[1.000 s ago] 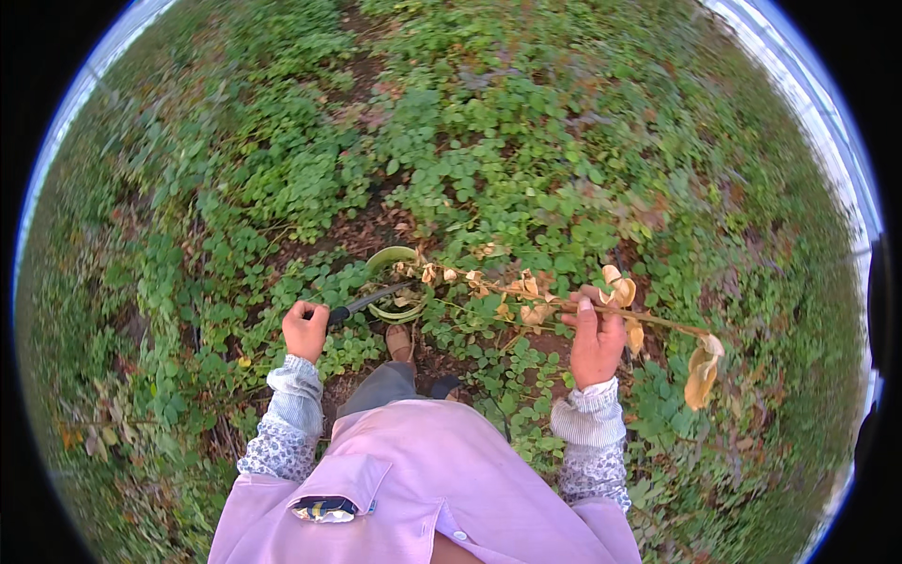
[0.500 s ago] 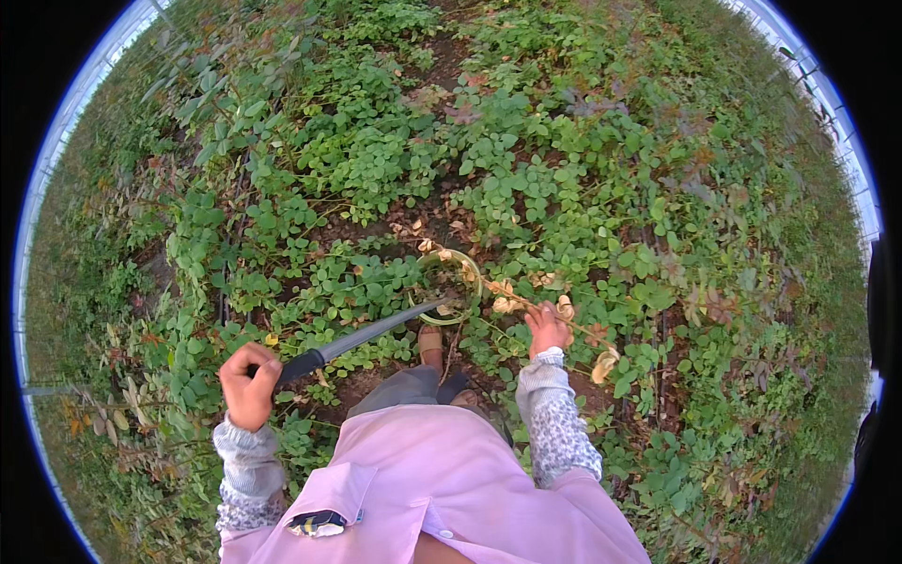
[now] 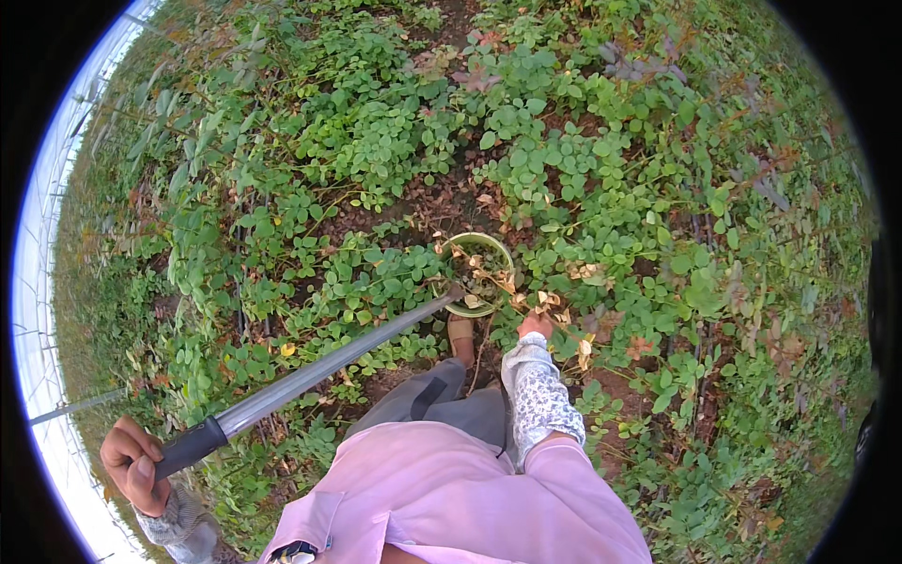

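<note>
Gripping a long metal pole (image 3: 310, 368) by its black handle, the left hand (image 3: 134, 462) angles it toward a green bowl (image 3: 477, 274) of dry leaves; the right hand (image 3: 536, 324) clasps a withered stem just right of it; steady, low strokes likely serve best

1. Low green leafy plants (image 3: 376, 150) are spread over the ground across most of the view.
2. Bare brown soil (image 3: 442, 202) with dry leaves is seen between the plants at the centre.
3. Reddish leaves (image 3: 479, 75) are scattered at the far side.
4. A thin pale pole (image 3: 75, 409) is seen at the left edge.
</note>
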`<action>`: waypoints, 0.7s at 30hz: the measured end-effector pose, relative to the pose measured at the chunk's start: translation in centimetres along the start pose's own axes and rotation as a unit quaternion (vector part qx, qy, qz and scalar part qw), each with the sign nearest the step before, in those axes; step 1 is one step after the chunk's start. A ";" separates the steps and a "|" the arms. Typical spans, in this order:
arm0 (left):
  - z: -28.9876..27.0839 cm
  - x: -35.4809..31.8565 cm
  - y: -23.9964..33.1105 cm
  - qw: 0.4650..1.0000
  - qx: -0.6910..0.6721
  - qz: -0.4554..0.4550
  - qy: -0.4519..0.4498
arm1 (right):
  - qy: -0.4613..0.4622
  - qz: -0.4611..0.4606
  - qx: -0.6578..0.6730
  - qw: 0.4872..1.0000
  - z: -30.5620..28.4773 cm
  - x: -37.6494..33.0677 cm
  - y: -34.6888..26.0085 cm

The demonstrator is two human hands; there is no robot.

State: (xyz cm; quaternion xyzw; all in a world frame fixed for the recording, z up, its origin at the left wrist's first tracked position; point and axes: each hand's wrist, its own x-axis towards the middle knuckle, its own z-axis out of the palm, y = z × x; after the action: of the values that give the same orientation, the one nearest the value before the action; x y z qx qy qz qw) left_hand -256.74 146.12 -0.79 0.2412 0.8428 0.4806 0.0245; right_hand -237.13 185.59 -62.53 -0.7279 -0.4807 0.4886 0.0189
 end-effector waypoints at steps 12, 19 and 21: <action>9.6 10.1 -0.2 0.948 0.051 0.235 -0.206 | 0.051 0.017 0.060 0.997 1.4 -1.2 -1.0; 13.5 13.7 0.9 0.891 0.013 0.306 -0.335 | 0.036 0.066 0.061 0.995 0.8 -1.5 -1.4; 14.2 13.9 1.1 0.886 -0.001 0.309 -0.345 | 0.035 0.083 0.051 0.995 0.7 -1.5 -1.5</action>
State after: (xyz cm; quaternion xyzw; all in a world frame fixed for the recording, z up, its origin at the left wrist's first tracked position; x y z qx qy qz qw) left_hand -264.66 163.87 -4.82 0.6396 0.6635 0.3516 0.1645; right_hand -238.72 185.02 -61.16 -0.7801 -0.3921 0.4865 0.0326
